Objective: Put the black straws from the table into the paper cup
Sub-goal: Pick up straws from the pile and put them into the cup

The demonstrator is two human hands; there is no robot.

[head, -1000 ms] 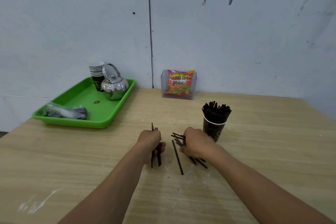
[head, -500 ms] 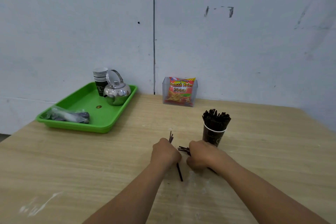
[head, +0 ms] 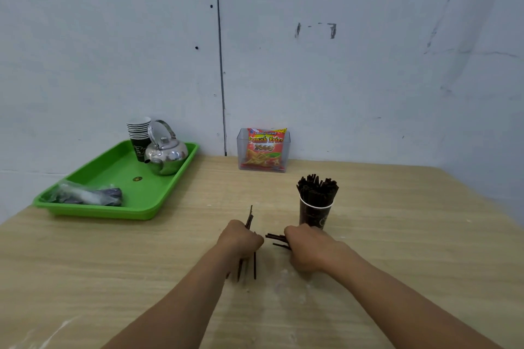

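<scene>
A bundle of black straws (head: 249,221) is clenched in the left hand (head: 239,239), its ends showing beyond the knuckles and trailing toward the wrist. A second bundle (head: 277,240) is gripped in the right hand (head: 304,246), the fingers closed around it. A second earlier, several straws were still lying loose on the counter (head: 397,235) between the hands; now none can be seen lying free there, so the gathering is judged nearly done. The paper cup (head: 315,214), already packed with straws, stands just beyond the right hand. Lifting both bundles and dropping them in is judged the remaining step.
</scene>
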